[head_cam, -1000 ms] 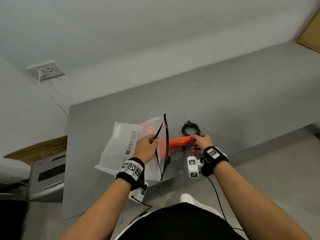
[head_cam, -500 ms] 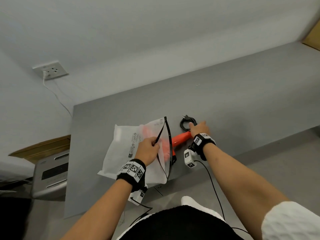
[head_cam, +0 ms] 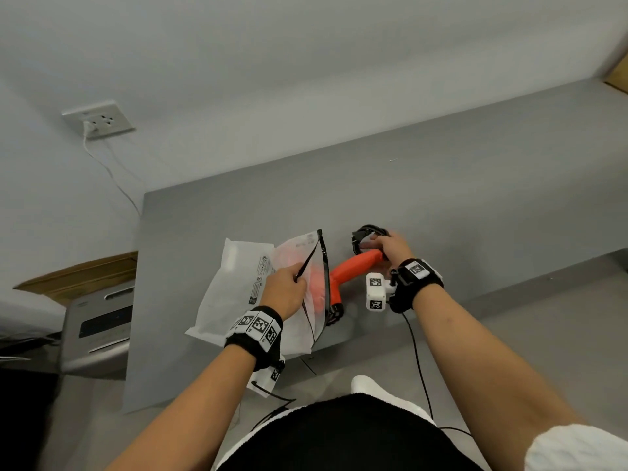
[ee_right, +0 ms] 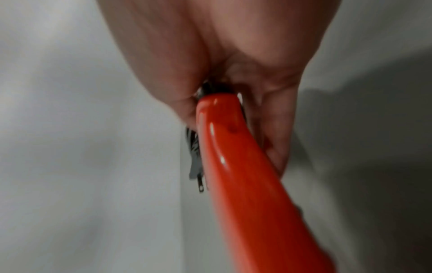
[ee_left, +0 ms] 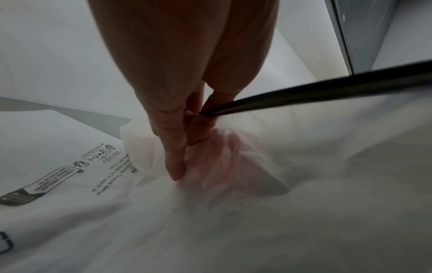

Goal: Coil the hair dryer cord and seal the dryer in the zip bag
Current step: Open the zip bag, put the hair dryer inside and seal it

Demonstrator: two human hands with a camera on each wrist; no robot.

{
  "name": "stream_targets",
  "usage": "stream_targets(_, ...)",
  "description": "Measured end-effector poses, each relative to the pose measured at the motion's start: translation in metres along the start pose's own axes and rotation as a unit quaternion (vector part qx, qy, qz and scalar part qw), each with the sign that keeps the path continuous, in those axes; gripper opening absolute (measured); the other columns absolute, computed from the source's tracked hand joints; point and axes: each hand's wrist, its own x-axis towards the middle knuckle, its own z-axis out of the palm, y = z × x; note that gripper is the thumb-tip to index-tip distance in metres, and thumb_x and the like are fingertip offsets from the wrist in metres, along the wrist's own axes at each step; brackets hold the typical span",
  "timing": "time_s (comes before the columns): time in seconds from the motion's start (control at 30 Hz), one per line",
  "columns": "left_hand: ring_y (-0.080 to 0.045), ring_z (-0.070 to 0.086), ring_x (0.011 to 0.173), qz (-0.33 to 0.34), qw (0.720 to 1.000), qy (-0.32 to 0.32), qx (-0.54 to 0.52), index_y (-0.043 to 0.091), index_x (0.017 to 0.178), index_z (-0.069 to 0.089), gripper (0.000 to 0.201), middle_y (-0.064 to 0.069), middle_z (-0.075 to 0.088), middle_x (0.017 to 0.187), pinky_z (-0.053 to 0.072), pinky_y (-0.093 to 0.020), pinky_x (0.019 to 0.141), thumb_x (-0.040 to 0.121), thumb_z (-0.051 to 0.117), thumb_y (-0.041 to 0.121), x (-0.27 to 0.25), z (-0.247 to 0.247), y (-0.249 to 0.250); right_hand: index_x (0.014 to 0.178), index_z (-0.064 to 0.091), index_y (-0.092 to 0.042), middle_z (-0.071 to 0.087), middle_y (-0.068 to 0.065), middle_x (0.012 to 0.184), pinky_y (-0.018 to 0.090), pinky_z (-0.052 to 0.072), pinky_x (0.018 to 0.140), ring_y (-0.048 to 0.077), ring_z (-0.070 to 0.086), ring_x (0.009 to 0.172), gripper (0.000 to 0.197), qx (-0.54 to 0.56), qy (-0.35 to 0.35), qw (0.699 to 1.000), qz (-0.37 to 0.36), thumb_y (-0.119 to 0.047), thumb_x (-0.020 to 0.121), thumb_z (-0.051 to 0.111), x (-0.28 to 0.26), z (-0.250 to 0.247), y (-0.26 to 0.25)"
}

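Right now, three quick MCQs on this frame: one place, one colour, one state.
1. Where is the hair dryer head? A) inside the zip bag mouth B) on the floor C) on a shelf
2. Dryer colour? A) blue B) orange-red C) white
3. Bag state? A) sealed B) folded flat C) held open
Key: 1A, orange shows through the bag film; 2B, the handle is plainly orange-red; 3C, left hand pinches the black zip edge up while right hand grips the handle.

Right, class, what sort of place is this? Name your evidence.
Probably a plain indoor workroom or office: a grey table, a wall socket, and a grey boxy machine beside the table.
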Motion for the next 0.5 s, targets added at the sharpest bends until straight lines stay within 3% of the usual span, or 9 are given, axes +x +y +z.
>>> stream_targets(0.07, -0.018, 0.066, 0.077, -0.006, 1.0, 0.002, -0.011, 0.021, 0.144, 0.058, 0.045, -0.005, 0.075, 0.105, 0.055, -0.026, 0.077, 0.102, 0.046, 0.011, 0.0, -0.001, -0.003, 0.096, 0.054, -0.018, 0.07, 0.022, 0.115, 0.042, 0.057, 0.054, 0.037, 0.067, 0.091, 0.014, 0.13, -0.069, 0.989, 0.028, -0.007, 0.09, 0.058, -0.014, -0.004, 0.009)
stream_targets(0.1, -0.022, 0.069, 0.08, -0.009, 1.0, 0.007, -0.024, 0.022, 0.142, 0.06, 0.044, -0.007, 0.076, 0.102, 0.055, -0.026, 0.075, 0.101, 0.046, 0.011, 0.0, -0.002, -0.004, 0.099, 0.054, -0.019, 0.068, 0.02, 0.119, 0.04, 0.056, 0.052, 0.036, 0.066, 0.092, 0.017, 0.178, -0.105, 0.978, 0.039, -0.008, 0.089, 0.062, -0.02, -0.007, 0.014)
stream_targets(0.13, -0.026, 0.07, 0.083, -0.013, 0.999, 0.011, -0.035, 0.023, 0.139, 0.062, 0.044, -0.008, 0.076, 0.098, 0.055, -0.027, 0.074, 0.101, 0.046, 0.01, -0.001, -0.003, -0.006, 0.102, 0.054, -0.02, 0.066, 0.017, 0.122, 0.045, 0.059, 0.056, 0.036, 0.065, 0.095, 0.02, 0.205, -0.132, 0.969, 0.046, -0.011, 0.089, 0.066, -0.028, -0.008, 0.017)
stream_targets(0.2, -0.029, 0.071, 0.088, -0.016, 0.998, 0.02, -0.05, 0.024, 0.135, 0.065, 0.043, -0.009, 0.075, 0.095, 0.055, -0.027, 0.073, 0.099, 0.047, 0.009, -0.003, -0.003, -0.01, 0.111, 0.055, -0.021, 0.063, 0.012, 0.128, 0.064, 0.058, 0.077, 0.038, 0.063, 0.11, 0.028, 0.199, -0.164, 0.965, 0.049, -0.018, 0.089, 0.071, -0.04, -0.012, 0.02)
stream_targets(0.27, -0.028, 0.071, 0.09, -0.015, 0.998, 0.022, -0.061, 0.022, 0.131, 0.068, 0.039, -0.01, 0.075, 0.097, 0.058, -0.031, 0.078, 0.099, 0.048, 0.009, -0.003, -0.004, -0.014, 0.114, 0.054, -0.023, 0.059, 0.015, 0.129, 0.064, 0.057, 0.079, 0.043, 0.062, 0.114, 0.032, 0.151, -0.184, 0.971, 0.032, -0.019, 0.088, 0.073, -0.051, -0.011, 0.016)
stream_targets(0.4, -0.019, 0.069, 0.083, -0.027, 0.997, 0.035, -0.063, 0.019, 0.132, 0.067, 0.033, -0.002, 0.072, 0.091, 0.058, -0.029, 0.078, 0.102, 0.052, 0.016, -0.001, -0.007, -0.014, 0.127, 0.049, -0.012, 0.059, 0.017, 0.114, 0.053, 0.062, 0.074, 0.04, 0.069, 0.09, 0.043, 0.094, -0.128, 0.987, -0.014, -0.004, 0.091, 0.069, -0.064, 0.002, 0.008)
stream_targets(0.5, -0.004, 0.06, 0.072, -0.033, 0.995, 0.084, -0.031, 0.016, 0.127, 0.069, 0.03, 0.004, 0.066, 0.085, 0.046, -0.015, 0.064, 0.101, 0.055, 0.018, 0.003, -0.018, -0.017, 0.116, 0.051, -0.007, 0.06, 0.023, 0.111, 0.05, 0.062, 0.079, 0.037, 0.071, 0.083, 0.031, 0.057, -0.098, 0.992, -0.053, -0.003, 0.091, 0.068, -0.07, 0.002, 0.002)
